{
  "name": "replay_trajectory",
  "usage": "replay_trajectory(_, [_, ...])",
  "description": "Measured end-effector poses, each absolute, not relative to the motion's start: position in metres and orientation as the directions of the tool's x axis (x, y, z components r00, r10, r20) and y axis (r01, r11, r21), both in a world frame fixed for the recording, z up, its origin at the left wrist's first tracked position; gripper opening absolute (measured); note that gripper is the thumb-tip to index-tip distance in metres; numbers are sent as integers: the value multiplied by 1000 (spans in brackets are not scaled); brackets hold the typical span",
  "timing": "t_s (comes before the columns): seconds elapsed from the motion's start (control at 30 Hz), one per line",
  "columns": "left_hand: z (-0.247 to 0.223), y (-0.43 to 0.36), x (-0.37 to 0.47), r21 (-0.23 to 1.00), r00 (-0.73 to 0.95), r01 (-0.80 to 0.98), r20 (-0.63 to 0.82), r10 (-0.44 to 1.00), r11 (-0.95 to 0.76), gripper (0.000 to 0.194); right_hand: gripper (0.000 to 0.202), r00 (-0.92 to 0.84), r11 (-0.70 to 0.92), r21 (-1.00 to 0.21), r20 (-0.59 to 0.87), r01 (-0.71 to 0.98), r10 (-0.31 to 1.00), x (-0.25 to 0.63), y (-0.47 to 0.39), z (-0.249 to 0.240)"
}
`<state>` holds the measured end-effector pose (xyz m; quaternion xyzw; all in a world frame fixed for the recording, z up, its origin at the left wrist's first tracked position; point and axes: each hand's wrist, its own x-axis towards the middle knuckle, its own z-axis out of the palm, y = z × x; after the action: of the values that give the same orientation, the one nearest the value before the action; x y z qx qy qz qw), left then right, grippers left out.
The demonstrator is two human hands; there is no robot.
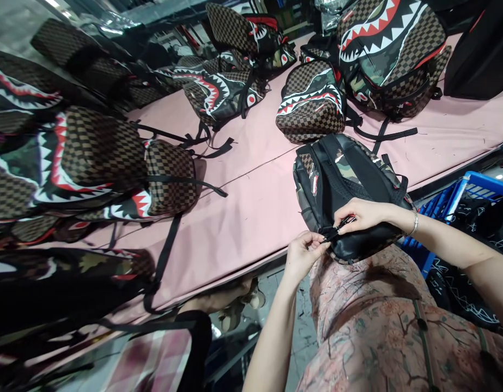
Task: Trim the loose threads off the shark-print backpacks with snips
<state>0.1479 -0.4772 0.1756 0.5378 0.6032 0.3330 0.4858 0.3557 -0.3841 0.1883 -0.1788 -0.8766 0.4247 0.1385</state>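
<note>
A black backpack with camouflage and checkered panels (357, 188) lies back side up, partly on the pink table's front edge and partly over the person's lap. At its lower end, my left hand (306, 253) pinches a black strap (329, 234) between thumb and fingers. My right hand (359, 215) rests over the backpack just to the right, its fingertips closed on a small dark piece by the same strap. The two hands are close together. Exactly what the right fingertips grip is too small to tell.
Checkered shark-mouth backpacks lie on the pink table (243, 201): a pile at left (100, 152), others at the back (222, 90) and back right (394, 49). Loose straps trail from them. A blue crate (459, 196) with black items stands at the right, below the table edge.
</note>
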Motion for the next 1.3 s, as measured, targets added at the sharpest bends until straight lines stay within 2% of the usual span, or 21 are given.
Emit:
replay_trajectory(0.23, [179, -471, 146, 914, 90, 250, -349, 933, 318, 22, 25, -935, 625, -769, 110, 136, 338, 352, -374, 189])
replay_trajectory(0.6, [177, -469, 146, 914, 97, 248, -352, 931, 320, 24, 22, -926, 584, -802, 117, 125, 358, 350, -372, 187])
replay_trajectory(0.7, [173, -471, 144, 921, 95, 279, -309, 946, 272, 23, 22, -856, 447, -891, 166, 83, 490, 350, -379, 179])
replay_trajectory(0.83, [172, -479, 140, 856, 104, 512, -142, 984, 70, 16, 24, -614, 157, -987, 108, 26, 782, 346, -401, 162])
replay_trajectory(0.9, [173, -483, 137, 795, 119, 606, -102, 988, 10, 13, 25, -525, 66, -998, 49, 15, 850, 342, -417, 153])
replay_trajectory(0.97, [173, -486, 135, 782, 104, 623, -113, 988, 24, 13, 26, -477, 8, -999, -9, 34, 879, 335, -432, 144])
replay_trajectory(1.03, [170, -486, 133, 847, 59, 515, -189, 980, 132, 18, 25, -440, -34, -997, -60, 65, 896, 327, -445, 138])
replay_trajectory(1.1, [166, -486, 132, 916, 35, 245, -336, 941, 318, 26, 24, -400, -59, -996, -83, 72, 913, 317, -454, 134])
replay_trajectory(1.13, [163, -485, 131, 909, 51, 71, -415, 908, 412, 30, 25, -380, -71, -995, -93, 72, 920, 312, -457, 133])
replay_trajectory(1.2, [160, -485, 133, 800, 124, -253, -530, 839, 544, 34, 28, -349, -94, -993, -115, 76, 930, 303, -460, 130])
replay_trajectory(1.3, [158, -486, 138, 571, 221, -541, -612, 759, 618, 31, 31, -328, -76, -992, -105, 97, 939, 295, -457, 127])
